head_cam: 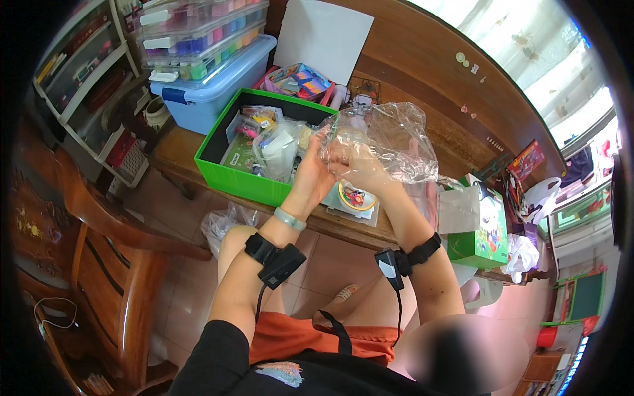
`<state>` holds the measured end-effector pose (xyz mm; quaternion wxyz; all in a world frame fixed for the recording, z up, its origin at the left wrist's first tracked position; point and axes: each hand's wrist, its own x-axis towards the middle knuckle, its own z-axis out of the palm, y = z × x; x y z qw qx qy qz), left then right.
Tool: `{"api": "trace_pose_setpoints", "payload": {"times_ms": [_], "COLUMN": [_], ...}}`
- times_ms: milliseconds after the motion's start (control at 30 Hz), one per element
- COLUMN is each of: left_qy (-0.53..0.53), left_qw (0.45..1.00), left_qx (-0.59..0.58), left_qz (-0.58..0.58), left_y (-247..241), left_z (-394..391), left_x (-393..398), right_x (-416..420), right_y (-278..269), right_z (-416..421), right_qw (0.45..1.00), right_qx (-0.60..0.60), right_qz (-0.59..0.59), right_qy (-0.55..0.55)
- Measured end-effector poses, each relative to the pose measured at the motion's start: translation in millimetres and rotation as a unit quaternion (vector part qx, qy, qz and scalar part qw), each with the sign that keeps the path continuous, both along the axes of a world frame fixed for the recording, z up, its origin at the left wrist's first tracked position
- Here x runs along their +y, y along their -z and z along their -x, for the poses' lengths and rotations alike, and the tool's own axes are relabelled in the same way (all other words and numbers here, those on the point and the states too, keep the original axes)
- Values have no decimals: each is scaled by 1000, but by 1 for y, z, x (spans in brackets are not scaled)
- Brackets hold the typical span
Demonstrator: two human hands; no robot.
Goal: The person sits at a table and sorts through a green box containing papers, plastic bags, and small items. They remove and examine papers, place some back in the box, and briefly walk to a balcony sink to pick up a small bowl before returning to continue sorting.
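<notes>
A clear plastic bag [403, 131], crumpled and see-through, is held up over the bench between my two hands. My left hand [315, 166] grips the bag's left edge, close to the right wall of the green box [247, 184]. Folds of film cover part of my right hand [364, 166], whose fingers are bent and gathered on the bag beside the left ones. Inside the box lie a translucent plastic container [278, 156] and several small packets. Below my hands, a round yellow-rimmed tub [357, 196] holds small colourful pieces.
A blue lidded bin [213, 94] carries stacked clear cases [198, 47] at the back left. Behind the box are a white board [324, 39] and a patterned basket [297, 81]. Another green box [483, 230] stands on the right. A carved wooden chair [133, 297] is at left.
</notes>
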<state>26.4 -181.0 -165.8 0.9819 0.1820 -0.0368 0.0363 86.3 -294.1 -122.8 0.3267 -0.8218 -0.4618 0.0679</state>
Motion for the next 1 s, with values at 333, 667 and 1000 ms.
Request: {"api": "trace_pose_setpoints", "payload": {"times_ms": [333,667,1000], "left_qy": [12,-101,-192], "left_qw": [999,991,976], "left_qx": [-1,83,86], "left_qz": [-38,-9,51], "left_y": [3,8,3], "left_z": [1,-9,-12], "left_x": [-1,0,6], "right_x": [5,-21,-57], "right_y": [-10,-33,37], "right_z": [2,15,14], "right_qw": [999,964,988], "right_qx": [16,174,-120], "right_qz": [35,-173,79], "right_qy": [-17,102,63]}}
